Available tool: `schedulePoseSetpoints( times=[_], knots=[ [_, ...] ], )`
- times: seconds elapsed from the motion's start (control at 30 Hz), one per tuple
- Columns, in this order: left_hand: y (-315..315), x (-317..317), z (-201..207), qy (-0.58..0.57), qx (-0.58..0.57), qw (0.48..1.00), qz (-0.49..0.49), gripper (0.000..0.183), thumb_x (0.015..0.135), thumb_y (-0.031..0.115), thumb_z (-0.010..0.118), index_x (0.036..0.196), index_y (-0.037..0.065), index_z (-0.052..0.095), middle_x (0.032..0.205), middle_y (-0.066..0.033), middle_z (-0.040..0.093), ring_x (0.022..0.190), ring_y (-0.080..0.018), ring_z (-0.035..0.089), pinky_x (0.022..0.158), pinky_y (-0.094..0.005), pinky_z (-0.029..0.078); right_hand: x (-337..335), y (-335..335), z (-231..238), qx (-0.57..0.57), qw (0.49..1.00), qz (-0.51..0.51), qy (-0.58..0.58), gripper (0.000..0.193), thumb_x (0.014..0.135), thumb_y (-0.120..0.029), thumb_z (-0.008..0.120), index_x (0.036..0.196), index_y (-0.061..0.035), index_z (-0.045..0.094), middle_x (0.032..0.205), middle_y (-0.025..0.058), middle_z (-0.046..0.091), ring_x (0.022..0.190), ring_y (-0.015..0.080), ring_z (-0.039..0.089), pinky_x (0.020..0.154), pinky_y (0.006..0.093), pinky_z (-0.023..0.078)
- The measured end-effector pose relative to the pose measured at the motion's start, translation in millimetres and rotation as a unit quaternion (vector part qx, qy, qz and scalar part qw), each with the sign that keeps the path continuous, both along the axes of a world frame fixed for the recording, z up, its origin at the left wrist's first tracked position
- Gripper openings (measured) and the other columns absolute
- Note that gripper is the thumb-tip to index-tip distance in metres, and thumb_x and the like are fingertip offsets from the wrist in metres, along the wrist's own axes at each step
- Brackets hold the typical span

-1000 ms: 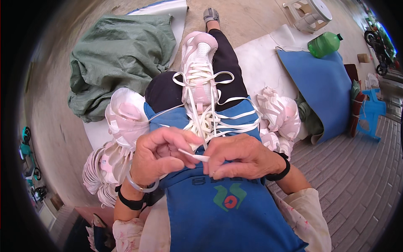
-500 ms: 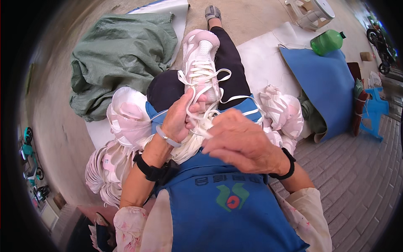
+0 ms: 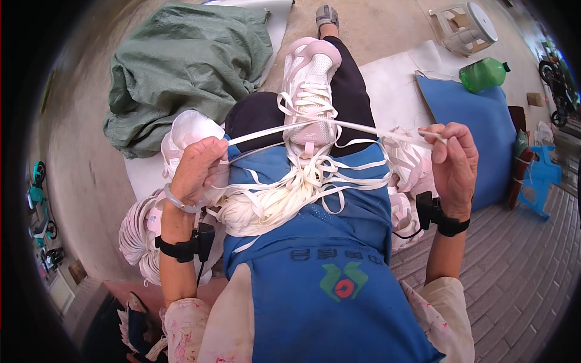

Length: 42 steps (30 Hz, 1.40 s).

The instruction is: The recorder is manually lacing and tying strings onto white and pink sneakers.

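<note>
A white and pale pink shoe upper lies along my lap, partly laced. From its lower eyelets a white shoelace runs out to both sides, drawn nearly straight. My left hand pinches one end beside the shoe upper on the left. Held out to the right, my right hand grips the other end between thumb and fingers. Below the shoe upper a bundle of loose white laces rests on my blue apron, some strands trailing right.
Stacks of pink and white shoe uppers flank my lap on both sides. A green woven sack lies at the far left. To the right are a blue sheet, a green plastic bottle, a white stool and a blue stool.
Both hands have moved apart from the middle, left hand leftward and right hand rightward. The lace between them is now stretched across the shoe upper, and the lace bundle shows fully.
</note>
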State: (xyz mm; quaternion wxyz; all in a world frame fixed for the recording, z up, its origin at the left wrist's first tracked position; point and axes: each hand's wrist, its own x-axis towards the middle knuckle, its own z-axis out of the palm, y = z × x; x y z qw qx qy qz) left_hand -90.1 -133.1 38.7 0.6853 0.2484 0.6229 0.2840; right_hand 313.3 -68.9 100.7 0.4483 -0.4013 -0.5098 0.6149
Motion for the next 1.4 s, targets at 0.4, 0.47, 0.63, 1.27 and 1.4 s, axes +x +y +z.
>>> schedulePoseSetpoints(
  times=[0.4,0.47,0.63,1.27,1.4],
  knots=[
    [7.1,-45.5,0.3,-0.489,0.275,0.795,0.23,0.037,0.1,0.023,0.042,0.069,0.006,0.052,0.116,-0.0166,0.062,0.13,-0.0343,0.04,0.113,-0.0515,0.024,12.8,10.9,-4.0,-0.129,0.966,0.063,0.213,0.022,0.098,-0.01,0.041,0.111,0.0029,0.052,0.064,-0.0017,0.044,0.053,0.0054,0.035,0.051,0.02,0.031],
    [10.6,-42.6,4.6,-0.438,0.29,0.809,0.263,0.034,0.1,0.023,0.042,0.071,0.007,0.05,0.1,-0.0123,0.064,0.116,-0.0307,0.051,0.112,-0.0496,0.026,8.6,9.0,-3.6,-0.18,0.974,0.093,-0.104,0.024,0.096,-0.012,0.045,0.111,0.0032,0.056,0.066,-0.0013,0.047,0.053,0.0025,0.033,0.049,0.0172,0.026],
    [17.5,-11.8,18.1,-0.271,0.242,0.922,0.136,0.02,0.096,0.021,0.052,0.081,0.008,0.048,0.073,-0.0012,0.047,0.069,-0.0119,0.046,0.071,-0.0283,0.042,-17.4,6.7,-21.9,-0.032,0.909,0.236,-0.343,0.021,0.09,-0.009,0.049,0.105,-0.0014,0.062,0.069,0.0043,0.058,0.066,0.0115,0.054,0.061,0.0258,0.043],
    [35.4,62.4,9.2,0.338,0.284,0.861,-0.253,0.01,0.083,0.007,0.057,0.088,0.0,0.062,0.071,-0.0192,0.063,0.069,-0.0363,0.061,0.061,-0.0403,0.047,-36.4,28.5,-39.3,0.145,0.924,0.128,-0.329,0.009,0.084,-0.013,0.063,0.084,-0.0045,0.065,0.081,0.0084,0.064,0.074,0.0277,0.063,0.064,0.037,0.049],
    [38.1,72.4,-5.6,0.401,0.317,0.812,-0.283,0.012,0.084,0.009,0.058,0.091,0.001,0.064,0.073,-0.0149,0.065,0.069,-0.0297,0.062,0.063,-0.0333,0.047,-54.6,14.1,-64.1,0.275,0.82,0.213,-0.455,0.006,0.081,-0.01,0.064,0.086,-0.0071,0.064,0.076,0.0076,0.056,0.069,0.0278,0.06,0.059,0.0358,0.047]
  ],
)
